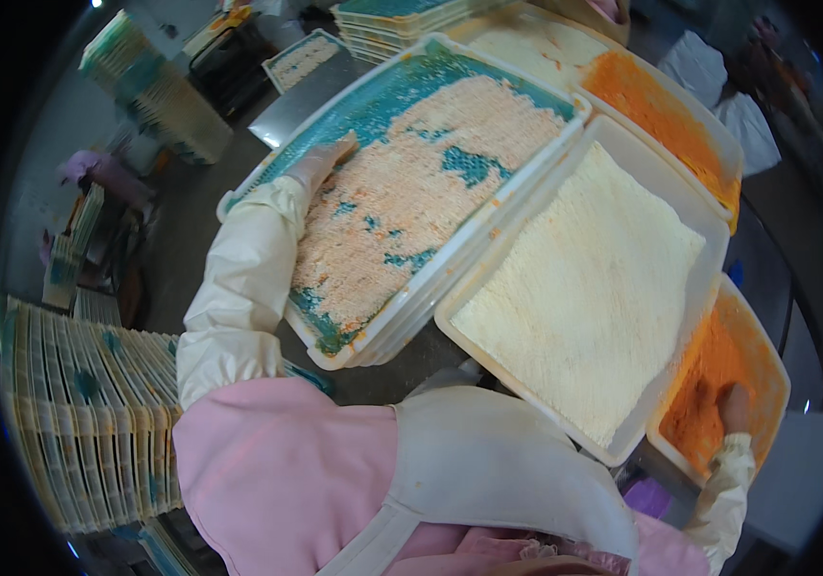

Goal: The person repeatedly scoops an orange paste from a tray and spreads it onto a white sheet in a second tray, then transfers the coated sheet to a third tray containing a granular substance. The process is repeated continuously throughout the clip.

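Observation:
My left hand [321, 165], in a thin glove with a white sleeve cover, rests at the left side of a white plastic tray [447, 248]. Pale orange crumb-like pieces [397, 209] cover much of the tray's green mesh liner [375, 101], touching my fingers. My right hand [734, 409] reaches into orange powder [695, 417] inside a smaller tub [775, 403] at the lower right; its fingertips are partly sunk or hidden, so what they hold cannot be told. Between both hands a white tub [710, 263] holds cream-coloured powder [584, 295].
Another large tub [728, 137] with cream and orange powder stands at the upper right. Stacked trays [382, 29] are behind the lined tray, and a tall tray stack [87, 417] stands at my left. White bags [746, 126] lie at the right. A co-worker's torso [602, 18] shows at the top.

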Motion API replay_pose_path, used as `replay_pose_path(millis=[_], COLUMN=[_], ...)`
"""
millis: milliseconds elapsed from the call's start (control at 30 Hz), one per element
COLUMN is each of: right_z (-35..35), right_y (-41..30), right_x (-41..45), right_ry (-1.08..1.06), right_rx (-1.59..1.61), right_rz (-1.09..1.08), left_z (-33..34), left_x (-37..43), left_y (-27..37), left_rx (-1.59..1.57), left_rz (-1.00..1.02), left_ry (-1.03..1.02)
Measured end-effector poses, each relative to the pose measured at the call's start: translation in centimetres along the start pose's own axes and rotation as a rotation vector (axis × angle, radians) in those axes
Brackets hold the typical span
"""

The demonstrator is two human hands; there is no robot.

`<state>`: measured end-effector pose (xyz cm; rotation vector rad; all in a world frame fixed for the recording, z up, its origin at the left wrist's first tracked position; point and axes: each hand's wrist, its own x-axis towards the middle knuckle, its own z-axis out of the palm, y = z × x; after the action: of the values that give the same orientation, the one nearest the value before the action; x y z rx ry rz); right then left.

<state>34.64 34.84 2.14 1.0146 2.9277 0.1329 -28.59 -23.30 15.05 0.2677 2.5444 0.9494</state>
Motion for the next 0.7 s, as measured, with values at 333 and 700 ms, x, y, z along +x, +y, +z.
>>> replay_pose_path(millis=[333, 700], right_z=[-12.6, -1.7], right_y=[-21.6, -9.1], right_x=[4.9, 3.8], right_ry=[0.216, -0.162], right_rx=[0.383, 0.455], right_rz=[-0.137, 0.158], left_z=[15.3, 37.0], left_x=[-8.6, -8.5], left_y=[16.2, 14.9], left_rx=[0.287, 0.611], left_rz=[0.799, 0.693], left_ry=[-0.373, -0.741])
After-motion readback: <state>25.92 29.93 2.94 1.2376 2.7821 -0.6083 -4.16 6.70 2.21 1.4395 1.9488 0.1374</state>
